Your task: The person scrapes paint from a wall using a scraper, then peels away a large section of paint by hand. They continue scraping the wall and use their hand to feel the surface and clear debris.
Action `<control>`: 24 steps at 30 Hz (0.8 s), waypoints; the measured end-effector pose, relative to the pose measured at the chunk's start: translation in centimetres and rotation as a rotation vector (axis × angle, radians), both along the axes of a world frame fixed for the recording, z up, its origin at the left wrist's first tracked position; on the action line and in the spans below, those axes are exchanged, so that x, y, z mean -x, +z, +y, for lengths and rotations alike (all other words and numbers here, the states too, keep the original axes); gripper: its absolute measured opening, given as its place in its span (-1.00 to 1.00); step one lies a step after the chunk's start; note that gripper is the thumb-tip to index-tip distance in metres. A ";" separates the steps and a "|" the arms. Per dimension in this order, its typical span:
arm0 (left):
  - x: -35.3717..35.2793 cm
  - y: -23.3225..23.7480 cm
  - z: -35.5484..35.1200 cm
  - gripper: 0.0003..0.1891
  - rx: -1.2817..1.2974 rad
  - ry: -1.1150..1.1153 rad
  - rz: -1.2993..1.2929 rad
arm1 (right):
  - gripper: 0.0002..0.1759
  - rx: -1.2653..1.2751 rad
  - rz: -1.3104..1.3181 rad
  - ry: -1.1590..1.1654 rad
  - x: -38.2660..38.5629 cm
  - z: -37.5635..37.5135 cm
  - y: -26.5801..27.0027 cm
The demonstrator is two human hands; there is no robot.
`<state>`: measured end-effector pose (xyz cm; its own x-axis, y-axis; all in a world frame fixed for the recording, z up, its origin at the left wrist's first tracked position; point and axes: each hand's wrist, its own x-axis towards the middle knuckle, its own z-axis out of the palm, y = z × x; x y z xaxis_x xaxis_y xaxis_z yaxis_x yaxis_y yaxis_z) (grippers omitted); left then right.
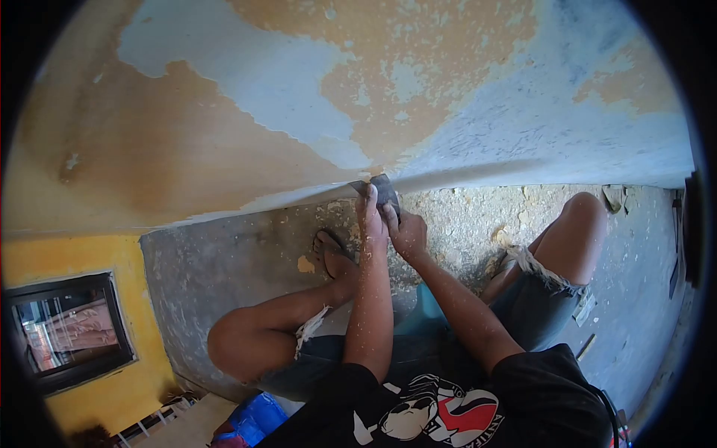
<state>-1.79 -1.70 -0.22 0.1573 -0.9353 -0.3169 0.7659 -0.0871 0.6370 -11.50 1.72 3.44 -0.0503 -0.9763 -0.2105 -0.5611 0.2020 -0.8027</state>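
Both of my hands meet at the foot of the wall (269, 157), closed around a dark, flat-bladed scraper (385, 191). My left hand (370, 222) has its thumb raised along the blade. From the other side, my right hand (407, 235) grips it lower down, fingers curled. The blade's top edge is right at the wall's surface, and a dark pointed piece (358, 187) sticks out left of my left thumb. Tan paint on the wall is broken by bare pale patches. White specks dot both forearms.
Pale flakes (467, 216) cover the grey floor along the wall. My bent knees spread on both sides, with a light-blue object (423, 310) between them. A yellow wall (75, 261) with a dark-framed window (123, 317) stands left; a blue container (258, 418) sits lower left.
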 end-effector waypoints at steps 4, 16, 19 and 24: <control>1.7 1.0 1.0 -0.77 -0.136 0.156 -0.057 | -0.41 -0.047 0.046 -0.020 -0.2 1.3 -2.0; 0.2 -0.3 0.6 -0.78 -0.139 0.110 -0.088 | -0.46 -0.160 0.028 -0.010 -1.0 0.8 -2.0; 0.5 -1.1 0.2 -0.76 -0.133 0.086 -0.075 | -0.46 -0.047 -0.049 -0.036 -0.9 0.7 -3.0; 0.5 -1.7 0.1 -0.75 -0.049 0.049 -0.076 | -0.47 0.005 -0.029 -0.061 -0.8 0.3 -3.5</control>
<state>-2.32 -1.63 -1.94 0.2281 -0.9094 -0.3479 0.7197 -0.0832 0.6893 -10.74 2.02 -0.08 -0.1034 -0.9727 -0.2078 -0.5247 0.2308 -0.8194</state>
